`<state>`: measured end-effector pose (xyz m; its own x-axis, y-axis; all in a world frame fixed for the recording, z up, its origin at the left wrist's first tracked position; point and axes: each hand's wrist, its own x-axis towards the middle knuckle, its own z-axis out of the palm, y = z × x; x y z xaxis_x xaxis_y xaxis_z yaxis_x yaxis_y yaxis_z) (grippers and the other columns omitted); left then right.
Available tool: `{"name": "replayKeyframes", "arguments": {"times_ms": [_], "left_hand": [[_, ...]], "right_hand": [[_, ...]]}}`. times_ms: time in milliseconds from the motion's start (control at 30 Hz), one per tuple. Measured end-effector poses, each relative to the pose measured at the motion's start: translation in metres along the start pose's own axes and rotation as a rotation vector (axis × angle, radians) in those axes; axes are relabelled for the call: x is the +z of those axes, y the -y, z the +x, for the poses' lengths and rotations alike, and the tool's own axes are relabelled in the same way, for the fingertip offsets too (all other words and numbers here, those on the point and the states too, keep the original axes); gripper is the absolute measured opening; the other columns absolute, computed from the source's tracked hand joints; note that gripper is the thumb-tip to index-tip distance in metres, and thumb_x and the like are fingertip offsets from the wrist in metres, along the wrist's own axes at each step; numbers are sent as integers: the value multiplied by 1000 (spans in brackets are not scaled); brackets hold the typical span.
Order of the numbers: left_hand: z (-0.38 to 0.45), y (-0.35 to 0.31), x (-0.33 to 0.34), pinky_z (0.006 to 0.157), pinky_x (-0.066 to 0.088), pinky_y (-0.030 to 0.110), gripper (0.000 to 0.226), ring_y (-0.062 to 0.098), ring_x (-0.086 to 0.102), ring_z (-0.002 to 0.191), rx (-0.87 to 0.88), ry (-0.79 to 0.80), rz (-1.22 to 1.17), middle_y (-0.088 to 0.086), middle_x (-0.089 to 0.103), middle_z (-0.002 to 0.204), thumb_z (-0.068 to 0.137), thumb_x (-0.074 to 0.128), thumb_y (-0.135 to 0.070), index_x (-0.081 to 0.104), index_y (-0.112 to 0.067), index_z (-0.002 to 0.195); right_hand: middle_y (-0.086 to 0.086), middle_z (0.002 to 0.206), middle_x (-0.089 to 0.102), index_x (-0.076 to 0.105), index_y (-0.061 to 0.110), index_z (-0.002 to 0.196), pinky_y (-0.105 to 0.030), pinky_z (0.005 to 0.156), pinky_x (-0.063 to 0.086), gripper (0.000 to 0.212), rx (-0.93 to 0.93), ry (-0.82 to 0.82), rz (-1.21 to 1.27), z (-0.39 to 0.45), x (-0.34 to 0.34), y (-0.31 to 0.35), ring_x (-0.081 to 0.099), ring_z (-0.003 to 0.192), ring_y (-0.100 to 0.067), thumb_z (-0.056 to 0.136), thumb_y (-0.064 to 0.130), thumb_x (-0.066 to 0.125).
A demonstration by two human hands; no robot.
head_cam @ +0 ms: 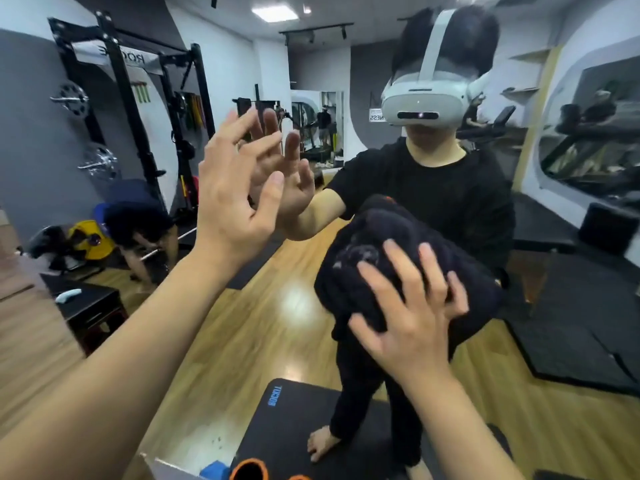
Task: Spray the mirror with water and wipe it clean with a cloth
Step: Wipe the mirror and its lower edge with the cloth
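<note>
A large wall mirror (277,306) fills the view and reflects me wearing a white headset. My left hand (235,202) is raised with its fingers spread, and the fingertips meet their reflection on the glass. My right hand (408,320) presses a dark, bunched cloth (363,244) flat against the mirror with spread, straight fingers. No spray bottle is in view.
The mirror reflects a gym: a black squat rack (131,98), a person bent over a barbell (138,223), a wooden floor and black mats. At the bottom edge sit an orange-rimmed black object (249,471) and something blue (214,471).
</note>
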<state>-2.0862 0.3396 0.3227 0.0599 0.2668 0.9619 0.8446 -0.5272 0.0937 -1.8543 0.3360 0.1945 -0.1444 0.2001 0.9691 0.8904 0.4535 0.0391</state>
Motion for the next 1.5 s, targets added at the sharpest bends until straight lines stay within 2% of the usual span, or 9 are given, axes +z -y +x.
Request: {"name": "replayKeyframes", "arguments": {"times_ms": [200, 433, 633, 733, 900, 1167, 1233, 1367, 1500], "left_hand": [[-17, 48, -22, 122, 24, 41, 43, 30, 31, 152, 86, 49, 108, 14, 46, 154, 94, 58, -17, 63, -10, 136], [-25, 80, -28, 122, 26, 43, 40, 35, 34, 150, 133, 77, 55, 18, 46, 153, 95, 55, -10, 63, -6, 134], [-29, 83, -32, 125, 19, 42, 50, 33, 25, 154, 157, 137, 93, 15, 39, 160, 88, 68, -14, 62, -13, 138], [-35, 83, -36, 126, 15, 52, 59, 35, 19, 155, 178, 131, 156, 16, 33, 163, 87, 67, -22, 56, -18, 144], [-37, 97, -40, 126, 14, 53, 61, 32, 12, 158, 14, 132, 161, 13, 25, 167, 93, 59, -31, 46, -21, 153], [-31, 97, -47, 125, 19, 47, 56, 27, 19, 156, -20, 178, 84, 8, 33, 164, 100, 47, -32, 43, -16, 154], [-30, 101, -53, 125, 22, 49, 56, 24, 21, 156, -19, 171, -8, 8, 36, 163, 101, 48, -26, 39, -11, 154], [-35, 102, -60, 127, 21, 46, 55, 18, 20, 157, -84, 195, -181, 10, 36, 162, 103, 46, -18, 33, -5, 156], [-40, 111, -68, 127, 23, 43, 56, 17, 23, 156, -72, 189, -232, 10, 38, 161, 103, 47, -15, 31, -4, 155]], "right_hand": [[1, 156, 36, 59, 30, 131, -52, 116, 9, 61, 518, -272, 210, 109, -3, 46, 16, 150, -33, 71, 33, 64], [1, 152, 39, 52, 35, 138, -52, 117, 16, 52, -16, 19, -105, -9, 97, 137, 23, 147, -35, 89, 53, 54], [2, 155, 40, 59, 31, 135, -48, 125, 1, 66, -578, 439, -218, -111, 115, 142, 20, 148, -33, 71, 43, 73], [7, 157, 42, 59, 34, 134, -45, 122, 13, 62, -532, 428, -194, -108, 103, 127, 23, 151, -25, 73, 44, 68], [5, 153, 46, 64, 34, 132, -47, 107, 30, 55, -374, 209, -131, -47, 73, 102, 39, 143, -24, 77, 40, 68], [-4, 161, 33, 56, 31, 139, -61, 112, 20, 64, 268, -46, 37, 87, 34, 104, 18, 150, -35, 76, 36, 66], [-5, 162, 31, 55, 33, 140, -63, 115, 16, 67, 332, -76, 33, 90, 47, 125, 16, 150, -37, 75, 34, 66], [0, 160, 30, 51, 37, 143, -55, 118, 11, 63, 42, 28, -80, 35, 95, 169, 22, 147, -36, 82, 40, 66], [4, 159, 37, 55, 36, 141, -49, 121, 12, 56, -269, 192, -103, -51, 134, 196, 24, 149, -32, 85, 29, 62]]}}
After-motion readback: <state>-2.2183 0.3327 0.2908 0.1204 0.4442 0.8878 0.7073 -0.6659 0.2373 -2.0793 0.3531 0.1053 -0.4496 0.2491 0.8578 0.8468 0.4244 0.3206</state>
